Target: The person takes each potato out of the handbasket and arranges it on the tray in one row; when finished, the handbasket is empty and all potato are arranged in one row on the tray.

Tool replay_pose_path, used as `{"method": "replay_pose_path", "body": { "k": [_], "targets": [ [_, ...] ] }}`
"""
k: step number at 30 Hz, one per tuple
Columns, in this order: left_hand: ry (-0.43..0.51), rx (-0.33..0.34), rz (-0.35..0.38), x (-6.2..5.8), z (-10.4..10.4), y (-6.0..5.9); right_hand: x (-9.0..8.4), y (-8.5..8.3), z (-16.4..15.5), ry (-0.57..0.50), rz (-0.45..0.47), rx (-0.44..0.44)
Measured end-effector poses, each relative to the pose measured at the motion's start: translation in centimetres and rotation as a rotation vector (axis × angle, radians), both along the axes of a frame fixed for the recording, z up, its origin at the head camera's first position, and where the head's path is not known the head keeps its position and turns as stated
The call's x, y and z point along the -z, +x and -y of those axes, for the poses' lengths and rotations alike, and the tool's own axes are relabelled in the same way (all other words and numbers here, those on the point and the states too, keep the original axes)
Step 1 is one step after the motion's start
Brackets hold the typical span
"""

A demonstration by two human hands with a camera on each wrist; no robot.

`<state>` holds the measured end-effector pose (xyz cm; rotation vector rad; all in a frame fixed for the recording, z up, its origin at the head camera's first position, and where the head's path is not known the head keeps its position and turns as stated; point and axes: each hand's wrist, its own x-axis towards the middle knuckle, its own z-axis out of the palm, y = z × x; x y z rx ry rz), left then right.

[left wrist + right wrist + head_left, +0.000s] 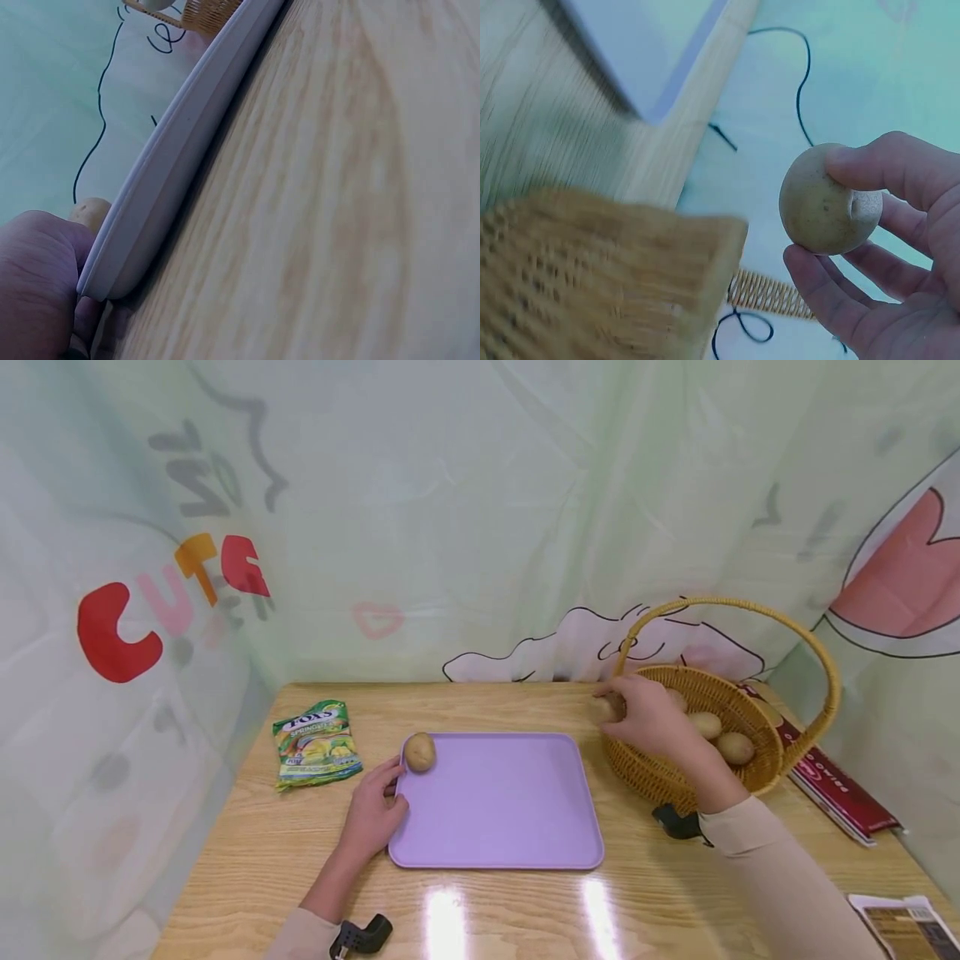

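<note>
My right hand (647, 714) holds a potato (817, 210) between thumb and fingers, near the left rim of the wicker basket (626, 768). Inside the basket several more potatoes (735, 748) lie together. At the left edge of the lilac tray (495, 810), my left hand (375, 806) grips the rim. The left wrist view has the thumb side above that rim and fingers beneath it, partly hidden by the tray (169, 165). One potato (420, 752) rests in the tray's far left corner, close to the left fingertips.
A green candy bag (317, 746) lies on the wooden table (255, 852) left of the tray. The basket's tall handle (828, 677) arches over its opening. Behind the basket is a dark red package (840, 793); another packet (903, 927) lies at the near right. A printed curtain (450, 527) hangs behind.
</note>
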<state>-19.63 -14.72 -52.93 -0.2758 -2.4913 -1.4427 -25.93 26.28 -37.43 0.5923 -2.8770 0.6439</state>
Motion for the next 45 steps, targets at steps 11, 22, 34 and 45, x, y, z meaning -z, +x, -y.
{"method": "replay_pose_path", "body": {
  "k": [11, 22, 34, 45],
  "targets": [
    [-0.012, -0.005, -0.001, 0.3, 0.1, -0.1, 1.1, -0.3, 4.0, -0.019, -0.029, -0.116],
    [-0.006, -0.005, 0.004, 0.2, 0.2, -0.3, 2.7, -1.1, 7.8, -0.065, 0.014, -0.19],
    [-0.02, 0.009, -0.022, 0.0, 0.0, -0.4, 5.1, -2.0, 12.4, -0.061, 0.056, -0.196],
    [-0.018, 0.012, -0.04, -0.1, 0.0, -0.2, 7.8, -2.4, 16.9, -0.068, 0.154, -0.147]
  ]
}}
